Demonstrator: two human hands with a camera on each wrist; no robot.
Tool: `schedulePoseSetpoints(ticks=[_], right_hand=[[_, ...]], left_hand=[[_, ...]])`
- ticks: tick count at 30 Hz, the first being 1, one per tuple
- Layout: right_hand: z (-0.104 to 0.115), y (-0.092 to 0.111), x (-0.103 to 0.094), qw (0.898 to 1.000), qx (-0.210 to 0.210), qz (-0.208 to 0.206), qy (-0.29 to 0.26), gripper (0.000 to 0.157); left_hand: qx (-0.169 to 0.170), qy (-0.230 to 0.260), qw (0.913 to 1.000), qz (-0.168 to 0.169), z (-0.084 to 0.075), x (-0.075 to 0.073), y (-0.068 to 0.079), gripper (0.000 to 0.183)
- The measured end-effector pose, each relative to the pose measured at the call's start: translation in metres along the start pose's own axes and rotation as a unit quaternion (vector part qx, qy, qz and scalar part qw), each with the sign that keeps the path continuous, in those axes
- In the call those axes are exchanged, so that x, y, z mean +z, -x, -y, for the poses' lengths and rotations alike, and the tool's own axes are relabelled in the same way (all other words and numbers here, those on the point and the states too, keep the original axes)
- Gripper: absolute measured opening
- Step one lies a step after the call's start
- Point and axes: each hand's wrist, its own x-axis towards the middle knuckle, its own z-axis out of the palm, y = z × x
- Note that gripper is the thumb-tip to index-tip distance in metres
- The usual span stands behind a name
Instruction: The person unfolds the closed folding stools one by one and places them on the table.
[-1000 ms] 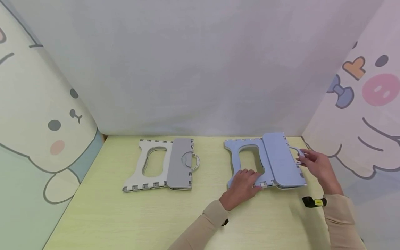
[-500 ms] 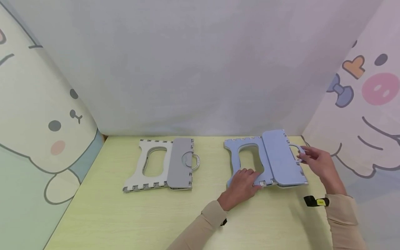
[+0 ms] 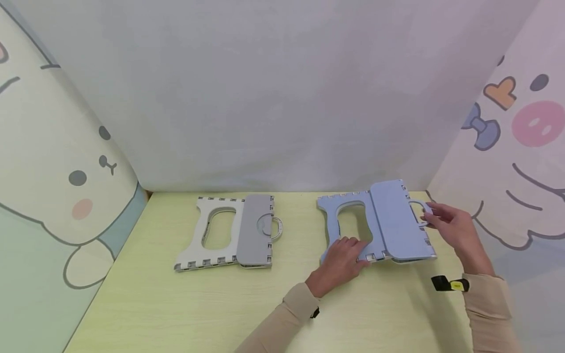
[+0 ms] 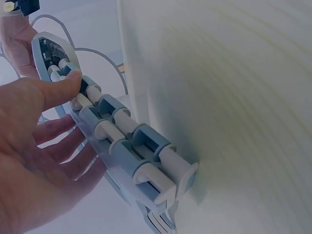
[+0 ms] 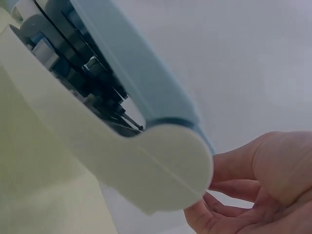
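Note:
A folded blue step stool [image 3: 390, 220] lies toward the right of the table, its right side lifted off the surface in the head view. My right hand [image 3: 455, 229] pinches its loop handle [image 3: 424, 219] between thumb and fingers. At the near edge, my left hand [image 3: 337, 264] grips the stool's leg panel. The left wrist view shows the left thumb [image 4: 61, 92] on the hinged edge [image 4: 122, 129] and the fingers along the panel face. In the right wrist view, a narrow gap shows between the seat halves [image 5: 131, 63], and the right fingers are partly hidden behind the stool.
A second folded stool [image 3: 255, 230], white and grey with its handle pointing right, lies flat on the left of the pale yellow table [image 3: 198, 314]. A plain light curtain [image 3: 282, 98] hangs behind. Cartoon-printed panels [image 3: 507, 171] stand at both sides.
The right hand has moved slightly up and to the right with the handle, and the blue stool's right side has risen a little. The left hand keeps its grip; the grey stool is still.

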Motion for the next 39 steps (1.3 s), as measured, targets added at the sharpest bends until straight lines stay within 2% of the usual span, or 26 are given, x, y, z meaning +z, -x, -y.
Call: schedulePoseSetpoints(ticks=[7, 12, 18, 22, 25, 29, 33, 36, 39], right_hand=[[0.002, 0.002, -0.004, 1.0, -0.011, 0.003, -0.02, 0.055], [0.003, 0.003, -0.008, 1.0, 0.001, 0.013, -0.026, 0.062], [0.002, 0.003, -0.013, 0.998, -0.002, 0.027, -0.061, 0.068], [0.002, 0.004, -0.015, 0.996, 0.011, 0.043, -0.072, 0.072], [0.003, 0.003, -0.017, 0.996, 0.021, 0.052, -0.072, 0.074], [0.003, 0.003, -0.019, 0.994, 0.014, 0.054, -0.093, 0.072], [0.002, 0.003, -0.023, 0.983, 0.006, 0.07, -0.17, 0.074], [0.002, 0.002, -0.025, 0.967, -0.001, 0.086, -0.238, 0.075], [0.003, 0.004, -0.027, 0.954, -0.004, 0.099, -0.283, 0.072]], left_hand=[[0.003, -0.004, 1.0, -0.002, 0.001, -0.001, 0.0, 0.044], [0.004, -0.008, 1.0, -0.004, 0.001, -0.003, 0.001, 0.044], [0.005, -0.002, 1.0, 0.0, 0.0, -0.004, 0.001, 0.043], [0.004, 0.001, 1.0, 0.003, 0.0, -0.005, 0.0, 0.044], [0.004, 0.003, 1.0, 0.004, -0.001, -0.005, 0.0, 0.044], [0.007, 0.01, 0.9999, 0.002, -0.001, -0.005, 0.0, 0.044], [0.012, 0.013, 0.9998, -0.003, -0.001, -0.006, 0.001, 0.045], [0.018, 0.012, 0.9997, -0.011, -0.001, -0.005, 0.001, 0.045], [0.022, 0.01, 0.9995, -0.018, 0.0, -0.004, 0.001, 0.045]])
